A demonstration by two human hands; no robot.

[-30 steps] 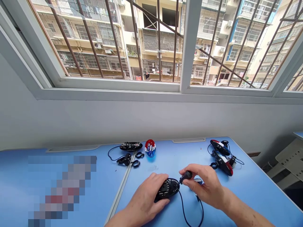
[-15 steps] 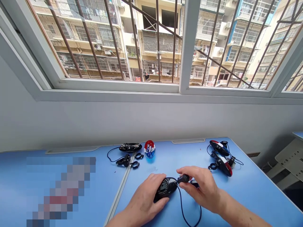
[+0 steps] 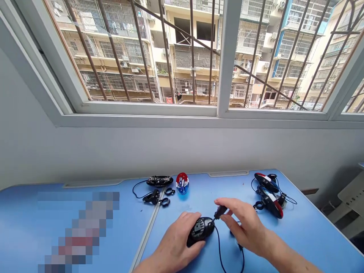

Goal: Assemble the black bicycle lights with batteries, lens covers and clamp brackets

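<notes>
My left hand (image 3: pixel 182 235) is closed around a black, glossy oval device (image 3: pixel 200 230) with a slotted face, holding it down near the blue table top. A thin black cable (image 3: pixel 219 246) runs from its right end and loops toward the table's front. Between thumb and forefinger, my right hand (image 3: pixel 246 223) pinches a short black-handled screwdriver (image 3: pixel 220 212). Its thin shaft slants down to the cable end of the device; whether the tip touches is too small to tell. Under my right hand a black part on the cable is mostly hidden.
On the blue table (image 3: pixel 113 220), a similar black device (image 3: pixel 159 181) lies behind with its cable, black clamp rings (image 3: pixel 165 202) and a red-and-blue oval piece (image 3: pixel 182 183). Red, white and blue devices (image 3: pixel 270 197) lie at the right. A barred window (image 3: pixel 142 110) rises behind. The left area is pixelated.
The screwdriver handle has tipped more upright, and my right fingers have shifted on it. The device has turned slightly in my left hand, showing more of its slotted face. The camera view has shifted slightly.
</notes>
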